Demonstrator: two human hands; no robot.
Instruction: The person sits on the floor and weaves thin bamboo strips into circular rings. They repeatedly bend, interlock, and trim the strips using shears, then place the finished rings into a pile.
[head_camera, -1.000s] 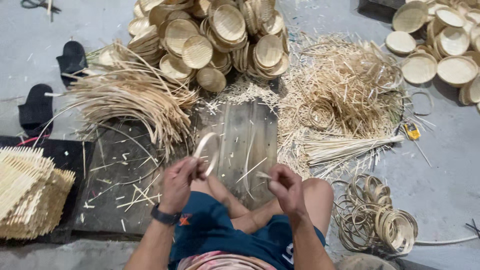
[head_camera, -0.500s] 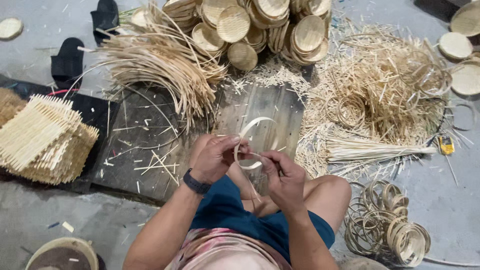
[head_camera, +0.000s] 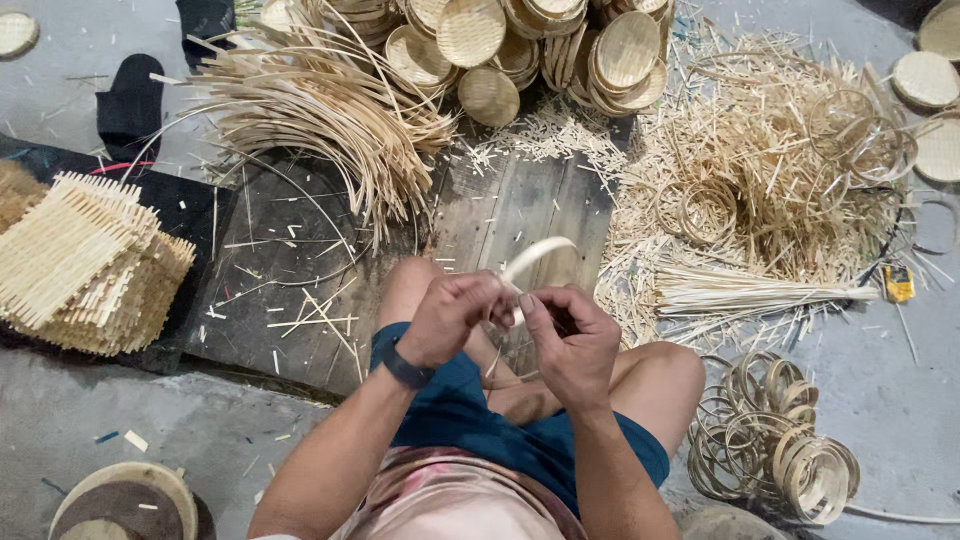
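I sit on the floor with my knees bent, and both hands meet above my lap. My left hand (head_camera: 452, 318), with a dark wristband, and my right hand (head_camera: 572, 338) both pinch a thin pale bamboo strip bent into a hoop (head_camera: 532, 256). The hoop arcs up and away from my fingers over a dark wooden board (head_camera: 520, 210). The place where the strip's ends meet is hidden between my fingers.
Long bamboo strips (head_camera: 320, 110) fan out at the upper left. Round woven trays (head_camera: 540, 45) are piled at the top. Scrap splints and rings (head_camera: 780, 160) lie to the right, finished hoops (head_camera: 780, 445) at lower right, stacked woven mats (head_camera: 80, 265) at left.
My two hands came together from apart and now both grip the hoop. The view shifted, so the mats at left moved further into the picture.
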